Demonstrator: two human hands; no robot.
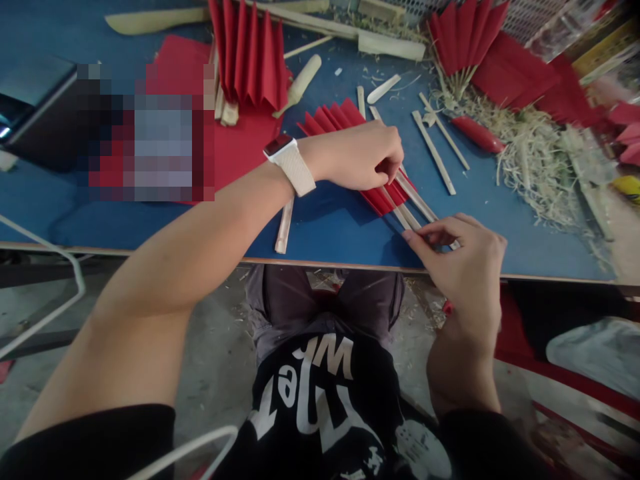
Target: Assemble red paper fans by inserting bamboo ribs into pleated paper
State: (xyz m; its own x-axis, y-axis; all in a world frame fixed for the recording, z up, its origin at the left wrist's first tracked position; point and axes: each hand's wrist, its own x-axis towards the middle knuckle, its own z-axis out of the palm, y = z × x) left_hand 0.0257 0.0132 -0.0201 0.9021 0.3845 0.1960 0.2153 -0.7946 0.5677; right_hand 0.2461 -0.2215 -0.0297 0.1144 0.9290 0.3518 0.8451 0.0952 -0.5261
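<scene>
A red pleated paper fan [387,200] with pale bamboo strips lies on the blue table before me. My left hand [367,157], wearing a watch with a beige strap [295,167], reaches across it with fingers curled down on the pleats and a strip; the fingertips are partly hidden. Near the table's front edge, my right hand [463,250] pinches the near end of a bamboo strip [409,217] between thumb and index finger. A second strip [423,202] runs beside it under the right fingers.
Loose bamboo strips [434,153] and a red-handled tool [479,135] lie right of the fan. Beyond are wood shavings [540,157] and a finished-looking red fan [465,37]. Another pleated red paper [253,60] stands left, by a dark device [43,107].
</scene>
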